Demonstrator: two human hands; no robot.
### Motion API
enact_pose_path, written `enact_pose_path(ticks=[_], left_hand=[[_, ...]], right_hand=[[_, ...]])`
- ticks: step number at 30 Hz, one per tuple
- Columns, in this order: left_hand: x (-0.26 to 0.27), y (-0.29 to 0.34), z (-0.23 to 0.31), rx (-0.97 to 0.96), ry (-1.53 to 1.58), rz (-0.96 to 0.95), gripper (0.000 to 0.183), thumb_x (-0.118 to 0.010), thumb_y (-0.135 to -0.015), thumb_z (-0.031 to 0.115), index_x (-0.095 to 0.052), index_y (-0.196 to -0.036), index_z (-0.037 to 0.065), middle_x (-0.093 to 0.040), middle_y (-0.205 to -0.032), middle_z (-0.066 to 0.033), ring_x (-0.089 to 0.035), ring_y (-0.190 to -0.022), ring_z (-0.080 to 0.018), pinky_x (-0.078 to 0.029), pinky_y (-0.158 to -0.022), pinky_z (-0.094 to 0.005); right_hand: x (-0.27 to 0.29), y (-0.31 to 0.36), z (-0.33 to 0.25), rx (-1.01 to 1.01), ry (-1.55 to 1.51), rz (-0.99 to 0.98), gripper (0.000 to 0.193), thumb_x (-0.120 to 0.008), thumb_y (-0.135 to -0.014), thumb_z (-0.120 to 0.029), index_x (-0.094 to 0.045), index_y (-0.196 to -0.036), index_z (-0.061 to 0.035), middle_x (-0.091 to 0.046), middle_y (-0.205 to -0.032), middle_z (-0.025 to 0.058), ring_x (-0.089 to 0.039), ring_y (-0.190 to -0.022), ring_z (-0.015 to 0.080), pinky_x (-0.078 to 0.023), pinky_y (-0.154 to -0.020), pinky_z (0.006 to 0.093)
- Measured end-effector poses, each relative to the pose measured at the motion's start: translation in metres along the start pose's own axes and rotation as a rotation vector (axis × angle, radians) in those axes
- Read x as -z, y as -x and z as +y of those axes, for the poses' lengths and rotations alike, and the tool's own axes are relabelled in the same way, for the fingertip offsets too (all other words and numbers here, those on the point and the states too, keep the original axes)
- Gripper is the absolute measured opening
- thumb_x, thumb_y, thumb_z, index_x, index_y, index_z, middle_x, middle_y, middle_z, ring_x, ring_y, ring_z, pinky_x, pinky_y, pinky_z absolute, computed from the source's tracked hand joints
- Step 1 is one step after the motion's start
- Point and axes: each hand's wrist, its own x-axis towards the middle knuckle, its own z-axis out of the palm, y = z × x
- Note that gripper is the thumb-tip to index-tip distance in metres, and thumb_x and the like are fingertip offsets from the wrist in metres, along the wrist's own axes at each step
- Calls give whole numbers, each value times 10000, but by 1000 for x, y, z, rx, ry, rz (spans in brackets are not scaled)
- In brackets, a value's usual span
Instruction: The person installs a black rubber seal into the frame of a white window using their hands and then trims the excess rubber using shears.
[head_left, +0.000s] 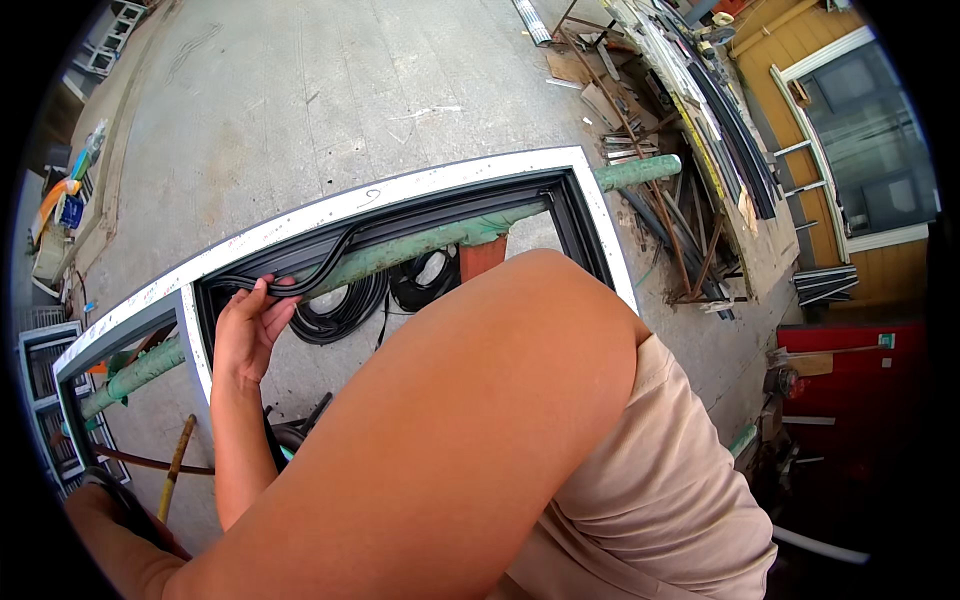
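Observation:
My left hand (254, 330) is closed at the inner side of a white-faced window frame (375, 195) with dark inner channels. Thumb and fingers pinch a black rubber seal strip (330, 260), which curves up toward the frame's long upper bar. My left forearm passes behind my bare, bent leg (430, 430), which covers much of the lower part of the view. My right hand does not show. Beyond the held strip, coils of black strip (345, 310) lie on the ground inside the frame's outline.
Under the frame runs a green-wrapped pipe (430, 240). A yellowish rod (178, 465) slants at lower left, near more frames (50, 385). At right, a rack (690, 110) holds long profiles, with scrap pieces beneath it. Concrete floor (290, 100) stretches behind.

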Motion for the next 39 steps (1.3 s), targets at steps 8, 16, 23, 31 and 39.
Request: enact_pose_path(ticks=[8, 16, 23, 31, 39], left_hand=[[5, 7, 2, 5, 40, -10, 248, -596, -1172, 207, -599, -1290, -11, -767, -1302, -233, -810, -1095, -306, -692, -906, -351], [-5, 3, -3, -18, 50, -23, 238, -650, -1150, 195, -594, -1224, -25, -771, -1242, -215, -808, -1115, -320, -692, -924, -346], [-7, 6, -1, -29, 53, 0, 246, -626, -1156, 167, -562, -1232, -58, -754, -1254, -240, -805, -1109, -316, -701, -933, -325], [-6, 1, -4, -19, 59, -23, 283, -634, -1149, 174, -562, -1231, -87, -751, -1240, -226, -801, -1089, -305, -695, -962, -358], [-7, -1, -6, -18, 79, 13, 268, -640, -1147, 169, -574, -1204, -84, -749, -1216, -225, -804, -1068, -306, -703, -949, -351]], right_hand=[[9, 5, 9, -93, -99, -95, 257, -820, -909, -213, -760, -1045, -4, -748, -980, 175, -772, -910, 335, -609, -762, 428], [11, 207, 75, -1089, 352, 174, 434, -921, -858, -228, -731, -1180, -9, -745, -1086, 197, -743, -991, 437, -601, -859, 519], [2, 341, 60, -1475, 564, 145, 422, -866, -931, -203, -743, -1286, -9, -761, -1207, 224, -730, -1115, 445, -567, -984, 494], [-19, 376, 49, -1502, 527, 90, 402, -849, -943, -137, -731, -1306, -7, -734, -1212, 204, -721, -1125, 410, -567, -992, 473], [10, 360, 45, -1494, 503, -28, 379, -831, -955, -125, -744, -1309, -18, -740, -1203, 184, -718, -1141, 375, -562, -1006, 456]])
